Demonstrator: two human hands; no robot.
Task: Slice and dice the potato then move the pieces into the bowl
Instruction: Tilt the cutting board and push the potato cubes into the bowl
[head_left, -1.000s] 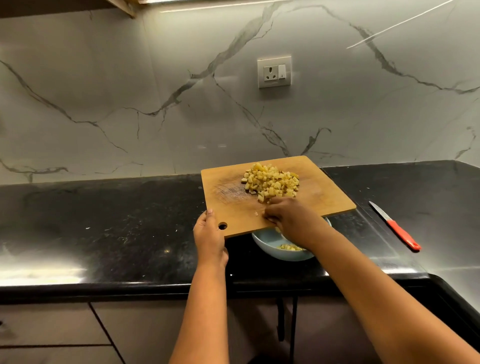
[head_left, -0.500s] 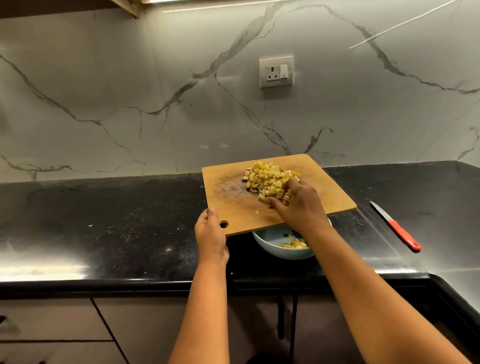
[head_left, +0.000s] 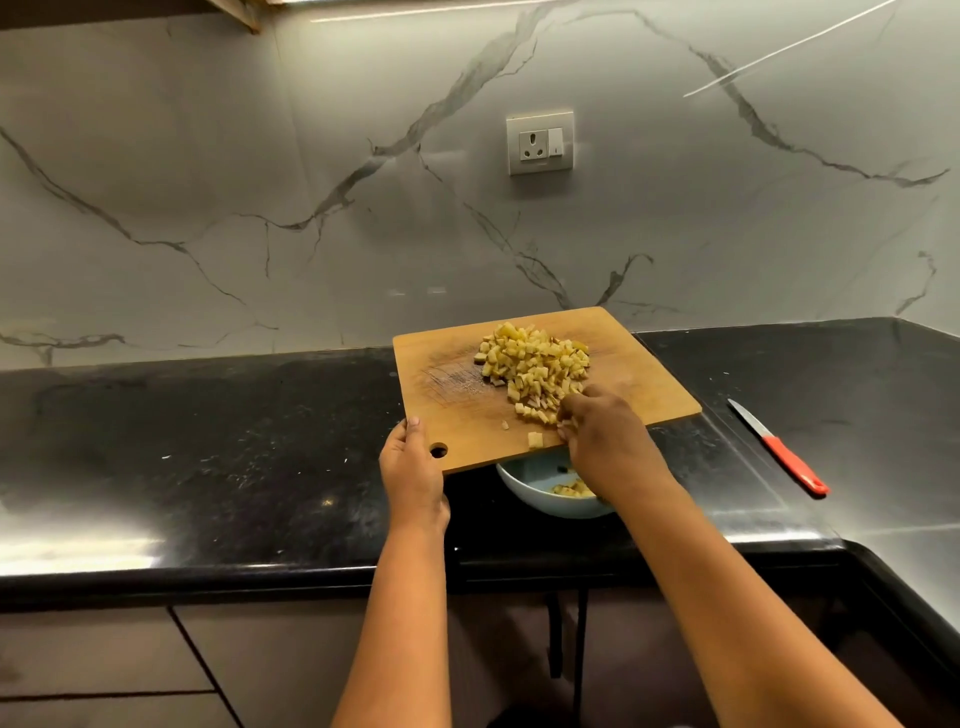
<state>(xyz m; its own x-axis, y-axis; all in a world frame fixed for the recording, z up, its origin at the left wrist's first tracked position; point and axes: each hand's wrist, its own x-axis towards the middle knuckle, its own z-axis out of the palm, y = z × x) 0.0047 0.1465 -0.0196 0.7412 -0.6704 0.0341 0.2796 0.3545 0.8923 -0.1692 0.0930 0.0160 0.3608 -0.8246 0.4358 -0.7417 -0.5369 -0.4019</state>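
Head view: a square wooden cutting board (head_left: 639, 374) is held tilted above the black stone counter (head_left: 208, 441), its near edge over a pale blue round bowl (head_left: 524, 491). Left hand (head_left: 413, 473) grips the board's corner at seven o'clock, beside the hanging hole. Right hand (head_left: 605, 436), fingers curled, rakes the pile of small yellow potato cubes (head_left: 535, 366) at board centre toward six o'clock; a few already lie in the bowl. Cubes look light, firm, moist, likely to scatter; sweeping suits them better than pinching. A red-handled knife (head_left: 776, 447) lies at three o'clock. No readable writing.
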